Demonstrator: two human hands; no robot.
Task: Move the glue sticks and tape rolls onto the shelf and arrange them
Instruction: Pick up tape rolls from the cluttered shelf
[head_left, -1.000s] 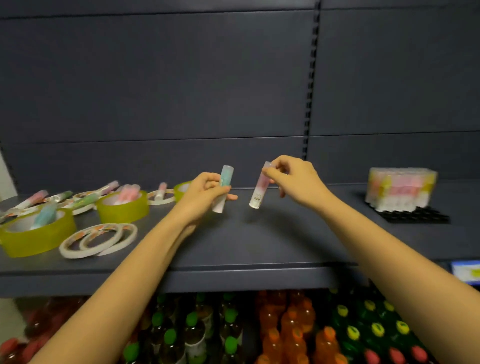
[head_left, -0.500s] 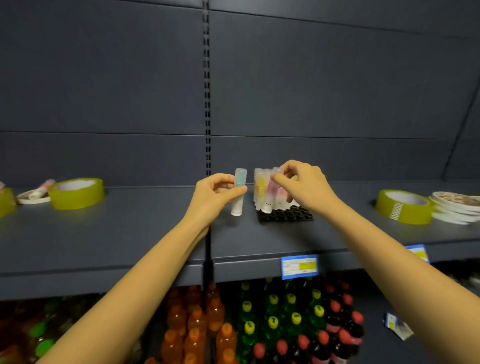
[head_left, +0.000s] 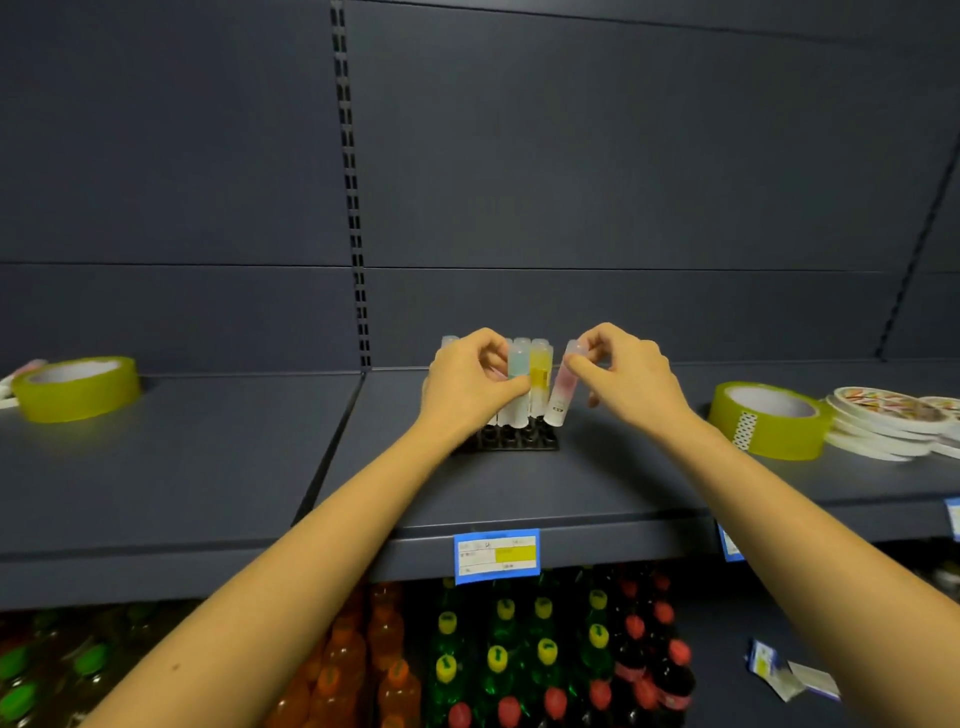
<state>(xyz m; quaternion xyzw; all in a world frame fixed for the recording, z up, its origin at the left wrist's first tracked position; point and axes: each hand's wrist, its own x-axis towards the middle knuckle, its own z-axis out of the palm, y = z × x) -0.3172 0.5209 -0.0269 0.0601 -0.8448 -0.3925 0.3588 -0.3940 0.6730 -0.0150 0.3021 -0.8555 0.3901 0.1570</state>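
Head view: left hand (head_left: 470, 384) is pinching a blue glue stick (head_left: 518, 364), right hand (head_left: 628, 382) is pinching a tilted pink glue stick (head_left: 563, 387), both at the black tray (head_left: 519, 440) at 12 o'clock on the shelf (head_left: 519, 499), beside other sticks (head_left: 539, 371) already standing in it. One tape roll (head_left: 78, 387) is sitting at 9 o'clock, another tape roll (head_left: 769, 421) at 3. Looking partway done: seating these two, then arranging tape.
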